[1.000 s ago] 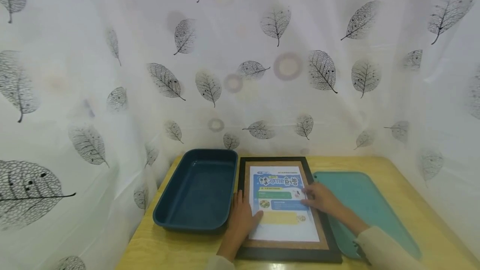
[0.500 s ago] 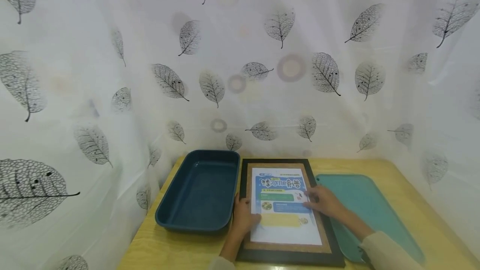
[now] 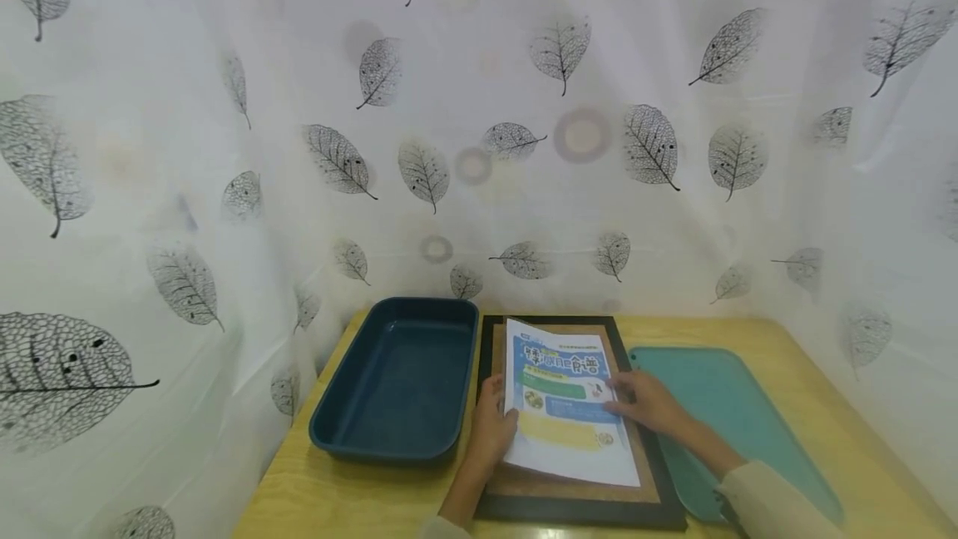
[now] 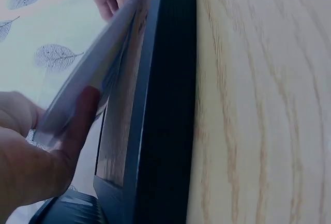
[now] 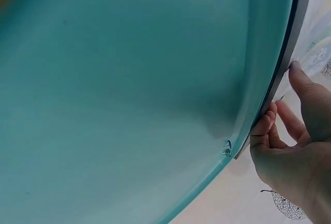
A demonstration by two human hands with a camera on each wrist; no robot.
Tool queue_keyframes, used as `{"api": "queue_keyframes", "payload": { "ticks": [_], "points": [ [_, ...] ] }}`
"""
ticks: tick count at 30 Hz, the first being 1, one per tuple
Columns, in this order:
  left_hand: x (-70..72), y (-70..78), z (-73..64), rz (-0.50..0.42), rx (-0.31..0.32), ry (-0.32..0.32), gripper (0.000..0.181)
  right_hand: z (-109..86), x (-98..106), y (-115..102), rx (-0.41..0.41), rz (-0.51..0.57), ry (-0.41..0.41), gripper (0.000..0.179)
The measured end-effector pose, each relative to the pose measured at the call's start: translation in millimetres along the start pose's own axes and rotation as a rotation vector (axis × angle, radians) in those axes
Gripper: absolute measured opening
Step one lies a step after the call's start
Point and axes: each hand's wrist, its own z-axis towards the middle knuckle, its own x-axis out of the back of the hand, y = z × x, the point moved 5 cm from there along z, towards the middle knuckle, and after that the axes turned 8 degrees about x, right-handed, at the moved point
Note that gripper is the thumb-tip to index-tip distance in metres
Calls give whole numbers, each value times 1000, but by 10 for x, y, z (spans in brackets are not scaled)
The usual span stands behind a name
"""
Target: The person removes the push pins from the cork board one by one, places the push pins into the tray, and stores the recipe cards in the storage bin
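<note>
A printed paper sheet point(image 3: 557, 460) with a blue, green and yellow layout lies over a black picture frame point(image 3: 584, 510) with a brown backing. My left hand point(image 3: 490, 427) pinches the sheet's left edge, which is raised and bowed off the backing. In the left wrist view, a gap shows between the sheet point(image 4: 98, 58) and the frame point(image 4: 165, 105), with a finger under the paper. At the opposite edge, my right hand point(image 3: 647, 402) holds the sheet between thumb and curled fingers. The right wrist view has the thumb against the paper, other fingers close to the frame's side.
Left of the frame stands a deep dark blue tray point(image 3: 389, 389). A teal board point(image 3: 733, 414) with a raised rim and a corner hole lies on the right, partly under my right forearm. All rest on a wooden table point(image 3: 284, 489) before a leaf-patterned curtain point(image 3: 479, 65).
The sheet lay flat on the backing; its left side has come up with my left hand, which moved slightly upward. My right hand has stayed at the right edge.
</note>
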Motion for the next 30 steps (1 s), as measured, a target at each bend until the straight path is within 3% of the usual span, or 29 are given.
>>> {"api": "queue_keyframes", "payload": {
  "ticks": [4,6,10,13,17,22,30],
  "points": [
    [74,78,-8,-13,46,32,63,-5,-1,-35,31,4,0,54],
    [142,141,5,-23,39,39,63,-10,-13,-21,32,0,3,51],
    [323,276,69,-50,18,42,64,-23,-35,43,44,-28,18,44],
    [495,340,143,-83,44,41,64,-37,-20,61,65,-34,35,43],
    [788,376,244,-116,64,41,63,-46,16,27,104,-13,45,44],
    [1213,361,364,-118,42,37,65,-39,26,-10,155,-23,34,43],
    [2000,127,538,-61,79,45,69,-13,24,-23,204,-23,30,41]
  ]
}}
